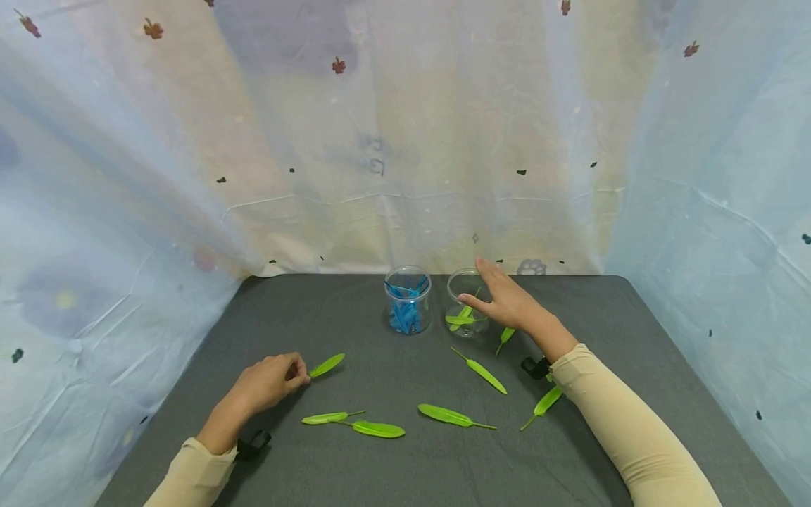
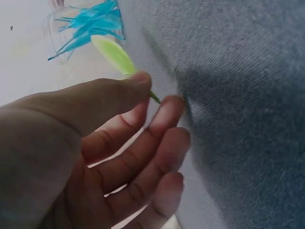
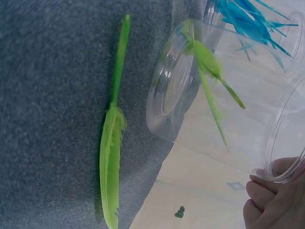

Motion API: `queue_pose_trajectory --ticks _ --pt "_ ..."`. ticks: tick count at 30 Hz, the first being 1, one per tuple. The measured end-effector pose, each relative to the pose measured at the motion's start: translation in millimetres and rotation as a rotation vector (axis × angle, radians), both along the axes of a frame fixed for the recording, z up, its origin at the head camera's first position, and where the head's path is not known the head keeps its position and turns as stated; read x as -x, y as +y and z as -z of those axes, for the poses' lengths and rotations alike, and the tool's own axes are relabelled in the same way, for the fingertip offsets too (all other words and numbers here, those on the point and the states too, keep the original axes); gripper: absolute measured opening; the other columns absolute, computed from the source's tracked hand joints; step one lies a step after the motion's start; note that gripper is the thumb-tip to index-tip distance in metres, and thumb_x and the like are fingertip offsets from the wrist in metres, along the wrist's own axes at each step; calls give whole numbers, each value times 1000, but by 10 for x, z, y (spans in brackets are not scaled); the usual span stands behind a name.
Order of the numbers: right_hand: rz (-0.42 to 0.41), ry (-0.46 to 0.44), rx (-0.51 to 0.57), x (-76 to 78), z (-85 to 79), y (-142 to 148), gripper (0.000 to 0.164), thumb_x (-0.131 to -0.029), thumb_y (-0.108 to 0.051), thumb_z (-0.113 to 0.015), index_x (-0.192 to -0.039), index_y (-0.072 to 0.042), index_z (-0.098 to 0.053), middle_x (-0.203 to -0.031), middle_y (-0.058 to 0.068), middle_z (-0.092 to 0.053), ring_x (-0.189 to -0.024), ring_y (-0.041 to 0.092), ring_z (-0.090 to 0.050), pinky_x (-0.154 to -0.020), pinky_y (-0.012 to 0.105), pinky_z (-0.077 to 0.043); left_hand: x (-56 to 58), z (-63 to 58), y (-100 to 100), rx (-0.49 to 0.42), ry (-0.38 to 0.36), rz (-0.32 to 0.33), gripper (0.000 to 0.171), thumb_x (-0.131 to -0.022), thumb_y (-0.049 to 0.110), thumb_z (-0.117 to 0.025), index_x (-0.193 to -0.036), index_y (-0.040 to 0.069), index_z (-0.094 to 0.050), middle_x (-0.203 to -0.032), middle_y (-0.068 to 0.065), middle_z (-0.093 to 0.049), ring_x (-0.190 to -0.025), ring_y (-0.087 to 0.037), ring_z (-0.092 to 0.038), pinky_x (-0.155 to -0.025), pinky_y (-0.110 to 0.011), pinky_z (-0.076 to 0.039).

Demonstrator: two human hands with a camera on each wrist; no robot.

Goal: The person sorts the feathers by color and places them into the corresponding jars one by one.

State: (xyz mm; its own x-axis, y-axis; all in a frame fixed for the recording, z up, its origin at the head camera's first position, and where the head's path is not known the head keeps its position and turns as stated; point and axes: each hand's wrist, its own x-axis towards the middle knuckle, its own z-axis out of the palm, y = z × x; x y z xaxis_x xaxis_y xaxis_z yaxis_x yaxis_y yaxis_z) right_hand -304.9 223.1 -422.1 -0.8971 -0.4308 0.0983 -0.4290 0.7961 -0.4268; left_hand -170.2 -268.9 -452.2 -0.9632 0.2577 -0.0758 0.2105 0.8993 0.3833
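My left hand (image 1: 269,382) pinches the quill of a green feather (image 1: 327,365) between thumb and fingertips; its vane points away to the right, low over the grey table. In the left wrist view, the same feather (image 2: 114,55) shows beyond the thumb. My right hand (image 1: 507,299) is at the rim of a clear plastic cup (image 1: 453,285), fingers extended and thumb spread apart, with no feather in its grasp. A few green feathers (image 3: 207,59) lie inside that cup. Whether the right fingers touch the rim is hard to tell.
A second clear cup (image 1: 407,271) holding blue feathers (image 1: 405,313) stands to the left of the first. Several green feathers (image 1: 446,415) lie scattered on the table (image 1: 355,479), one (image 3: 112,148) beside the cup under the right wrist. A patterned curtain (image 1: 405,141) hangs behind.
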Motion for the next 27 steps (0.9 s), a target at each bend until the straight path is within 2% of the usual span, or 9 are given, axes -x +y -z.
queue_pose_trajectory --ticks 8,15,19,27 --pt "3 -6 6 -3 1 6 108 -103 -72 -54 -174 -6 -6 -180 19 -6 -164 47 -8 -129 70 -14 33 -56 -2 -55 49 24 9 -107 26 -70 -100 20 -67 -85 10 -68 -64 -5 -56 -54 -29 -45" --pt "7 -5 6 -8 -1 3 108 -103 -72 -55 -174 -6 -6 -180 20 -7 -164 47 -8 -129 71 -14 60 -99 51 -96 113 27 6 -106 24 -71 -102 20 -69 -92 6 -73 -72 -8 -61 -57 -30 -48" --pt "6 -5 7 -11 -7 1 108 -103 -72 -55 -174 -6 -6 -180 20 -7 -164 47 -8 -129 71 -14 83 -126 89 -119 170 9 4 -103 24 -76 -102 21 -73 -93 5 -75 -75 -11 -66 -59 -31 -50" --pt "6 -5 12 -22 -13 -5 108 -103 -72 -55 -174 -7 -5 -180 19 -6 -165 46 -5 -130 70 -13 140 -165 149 -135 300 -54 5 -100 25 -79 -105 23 -80 -94 6 -77 -78 -11 -65 -56 -31 -49"
